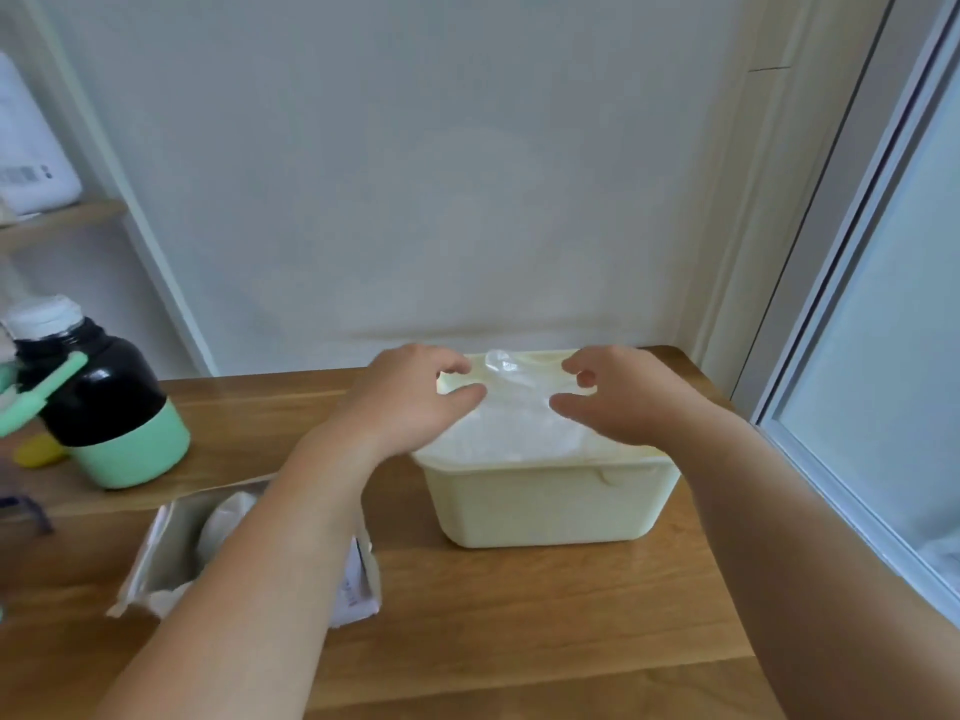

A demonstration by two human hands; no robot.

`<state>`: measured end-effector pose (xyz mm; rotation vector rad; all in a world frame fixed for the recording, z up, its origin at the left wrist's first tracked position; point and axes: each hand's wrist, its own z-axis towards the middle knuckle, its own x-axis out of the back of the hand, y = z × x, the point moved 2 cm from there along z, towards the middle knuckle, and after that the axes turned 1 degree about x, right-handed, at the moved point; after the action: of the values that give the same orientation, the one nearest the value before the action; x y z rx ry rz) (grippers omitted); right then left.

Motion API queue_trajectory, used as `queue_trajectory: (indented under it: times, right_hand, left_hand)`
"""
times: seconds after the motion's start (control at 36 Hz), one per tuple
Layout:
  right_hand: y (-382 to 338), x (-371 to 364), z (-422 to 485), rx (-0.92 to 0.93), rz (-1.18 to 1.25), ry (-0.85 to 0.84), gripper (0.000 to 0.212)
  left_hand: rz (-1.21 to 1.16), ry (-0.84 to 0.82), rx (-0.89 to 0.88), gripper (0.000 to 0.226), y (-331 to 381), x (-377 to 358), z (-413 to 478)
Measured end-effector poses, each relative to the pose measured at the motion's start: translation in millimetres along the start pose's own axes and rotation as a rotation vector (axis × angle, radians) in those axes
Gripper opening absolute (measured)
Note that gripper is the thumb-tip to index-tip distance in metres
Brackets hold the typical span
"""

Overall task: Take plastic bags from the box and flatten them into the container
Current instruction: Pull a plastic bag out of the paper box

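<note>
Our left hand and right hand hover over the cream container on the wooden table. Their fingers are loosely curled, thumbs apart from forefingers, grasping nothing we can see. A clear plastic bag lies spread across the container's top, and the box sits near left.

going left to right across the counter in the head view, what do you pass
black and mint bottle → box → left hand → plastic bag → right hand → window frame
</note>
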<state>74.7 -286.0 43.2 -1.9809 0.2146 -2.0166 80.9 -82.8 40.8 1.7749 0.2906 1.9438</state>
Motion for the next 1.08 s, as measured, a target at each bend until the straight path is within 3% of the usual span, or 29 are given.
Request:
queue_trajectory:
  times: [0.17, 0.25, 0.39, 0.47, 0.53, 0.67, 0.75, 0.81, 0.92, 1.08]
  right_hand:
    - [-59.6, -18.0, -20.5, 0.186, 0.275, 0.100, 0.034]
    - [-92.4, -33.6, -29.1, 0.265, 0.362, 0.075, 0.027]
    - [-138.9, -64.8, -35.8, 0.336, 0.443, 0.015, 0.021]
    - [-157.8, -86.1, -34.6, 0.343, 0.411, -0.079, 0.027]
    - [-163.8, -99.7, -32.1, 0.334, 0.345, -0.138, 0.033]
    - [-160.3, -111.3, -26.6, 0.262, 0.365, -0.121, 0.038]
    - [-158.2, -113.0, -27.0, 0.271, 0.405, -0.111, 0.039]
    - [-156.9, -114.8, -27.8, 0.283, 0.435, -0.100, 0.038]
    - [-152.5, -118.0, -27.9, 0.292, 0.458, -0.075, 0.036]
    - [-152.0, -119.6, -29.1, 0.291, 0.471, -0.062, 0.036]
  left_hand:
    - [-0.126, 0.139, 0.028, 0.015, -34.6, 28.2, -44.2]
    - [-0.120, 0.148, 0.091, 0.016, -60.4, 37.8, -70.4]
    - [0.025, -0.004, 0.218, 0.024, -93.0, 47.6, -104.7]
    - [0.140, -0.130, 0.271, 0.027, -100.2, 46.9, -114.1]
    - [0.245, -0.207, 0.303, 0.029, -101.7, 43.2, -115.3]
    - [0.500, -0.240, 0.314, 0.005, -100.7, 30.0, -108.3]
    - [0.639, -0.219, 0.310, 0.027, -103.5, 19.9, -104.6]
    - [0.688, -0.214, 0.313, 0.028, -104.8, 15.7, -103.4]
    - [0.707, -0.195, 0.323, 0.018, -104.3, 11.1, -99.0]
    - [0.627, -0.131, 0.287, 0.021, -112.5, 13.2, -100.8]
